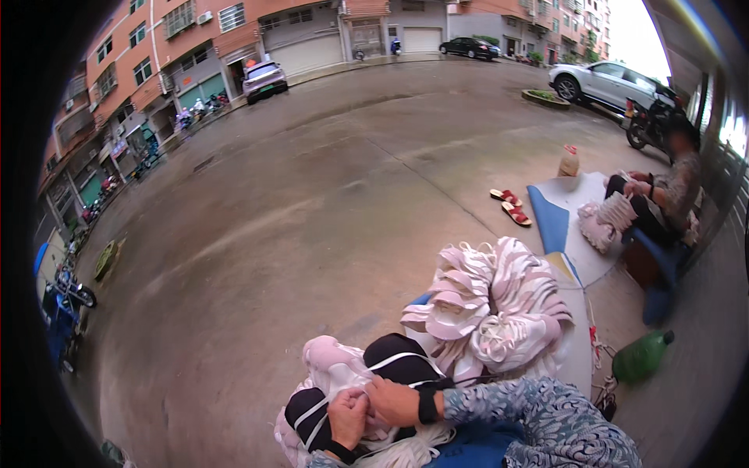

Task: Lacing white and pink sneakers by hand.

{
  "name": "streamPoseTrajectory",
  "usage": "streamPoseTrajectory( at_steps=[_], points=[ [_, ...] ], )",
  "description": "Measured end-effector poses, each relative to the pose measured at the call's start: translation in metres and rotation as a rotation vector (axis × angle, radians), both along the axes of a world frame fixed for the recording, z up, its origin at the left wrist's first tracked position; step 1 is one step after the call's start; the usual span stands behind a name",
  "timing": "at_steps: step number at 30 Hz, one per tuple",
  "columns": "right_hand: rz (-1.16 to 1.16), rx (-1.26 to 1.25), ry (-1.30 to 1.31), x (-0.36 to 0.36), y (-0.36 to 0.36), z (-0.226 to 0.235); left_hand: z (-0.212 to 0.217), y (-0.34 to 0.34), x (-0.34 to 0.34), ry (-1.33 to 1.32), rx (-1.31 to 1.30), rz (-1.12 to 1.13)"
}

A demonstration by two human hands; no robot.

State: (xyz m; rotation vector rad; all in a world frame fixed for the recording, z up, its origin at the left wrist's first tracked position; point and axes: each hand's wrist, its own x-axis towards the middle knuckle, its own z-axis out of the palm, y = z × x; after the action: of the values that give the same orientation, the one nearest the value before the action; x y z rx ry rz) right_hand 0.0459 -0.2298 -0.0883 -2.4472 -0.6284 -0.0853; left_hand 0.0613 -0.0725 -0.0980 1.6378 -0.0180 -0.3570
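white shoe piece (pixel 367 390), both hands (pixel 373 409) pinching

Both hands sat low in the view, close to the body and pressed together at the fingertips. The left hand (pixel 348 416) was curled, knuckles up, its fingers bent inward in a pinch. The right hand (pixel 395 402) lay just beside it, touching it, fingers folded toward the left hand's. A dark band circled each wrist. The right forearm came in from the lower right in a patterned blue-grey sleeve, bent across the lap.
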Motion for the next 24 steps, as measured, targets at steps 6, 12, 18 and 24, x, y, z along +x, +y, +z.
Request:
streamPoseTrajectory(
  at_steps=[6, 12, 18, 24],
  points=[
    [-0.053, 0.058, 0.096, 0.03, -0.004, -0.023, 0.014, -0.002, 0.014, 0.055, 0.074, -0.08],
    [-0.057, -0.113, 0.126, 0.014, -0.005, -0.011, 0.003, -0.008, 0.013, -0.057, 0.238, -0.111],
    [0.063, -0.015, 0.106, 0.019, -0.006, -0.026, 0.012, -0.006, 0.007, -0.397, 0.585, -0.123],
    [0.072, 0.045, -0.025, 0.013, -0.017, -0.008, 0.022, 0.027, 0.006, -0.394, 0.608, -0.318]
  ],
)
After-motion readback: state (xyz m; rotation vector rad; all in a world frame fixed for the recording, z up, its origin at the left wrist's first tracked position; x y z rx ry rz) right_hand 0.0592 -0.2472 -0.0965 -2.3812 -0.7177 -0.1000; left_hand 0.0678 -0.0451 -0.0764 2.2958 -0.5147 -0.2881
